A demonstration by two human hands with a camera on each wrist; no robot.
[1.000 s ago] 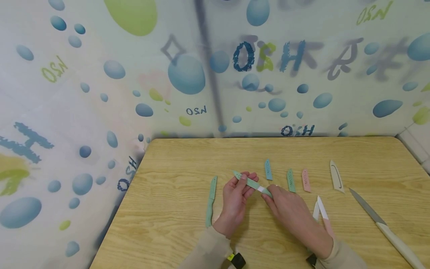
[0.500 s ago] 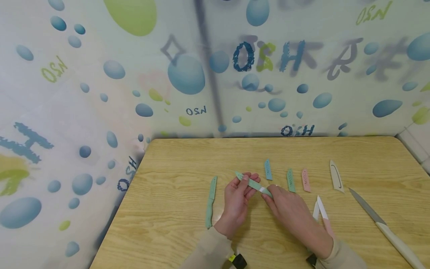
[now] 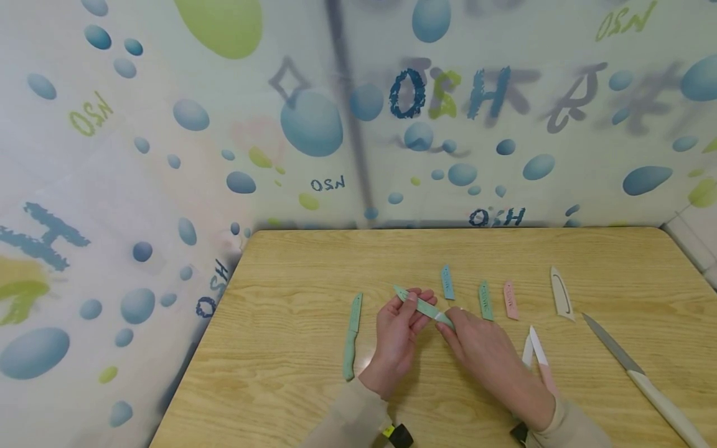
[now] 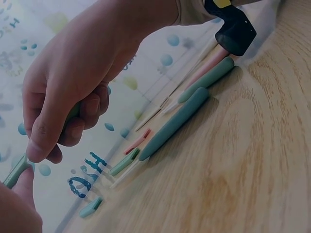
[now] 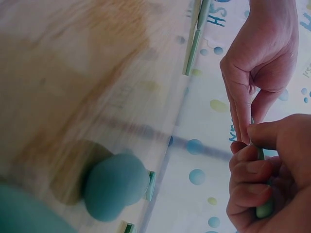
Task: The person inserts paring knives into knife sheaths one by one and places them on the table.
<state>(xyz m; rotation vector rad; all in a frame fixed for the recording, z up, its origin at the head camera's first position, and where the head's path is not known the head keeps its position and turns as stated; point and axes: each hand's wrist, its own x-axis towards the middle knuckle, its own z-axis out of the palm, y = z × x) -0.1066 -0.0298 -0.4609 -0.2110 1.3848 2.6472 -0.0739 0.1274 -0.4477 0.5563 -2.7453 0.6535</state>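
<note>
Above the table my left hand (image 3: 398, 336) pinches a green knife sheath (image 3: 428, 309) between thumb and fingers. My right hand (image 3: 484, 345) grips the green handle of a paring knife (image 3: 447, 322). Its white blade is mostly inside the sheath, and only a thin white strip shows between sheath and handle. In the right wrist view the end of the knife handle (image 5: 265, 209) sticks out below the curled fingers. A second green knife (image 3: 351, 342), sheathed, lies left of my left hand.
Loose blue (image 3: 447, 282), green (image 3: 485, 300) and pink (image 3: 510, 300) sheaths lie beyond my right hand, with a cream sheath (image 3: 561, 294). A pink-handled knife (image 3: 539, 354) and a long cream-handled knife (image 3: 638, 376) lie right. A teal-handled knife (image 4: 175, 124) shows in the left wrist view.
My left hand has moved slightly right, sliding the sheath further over the blade. The white strip by the handle has become shorter. My right hand has stayed in place.
</note>
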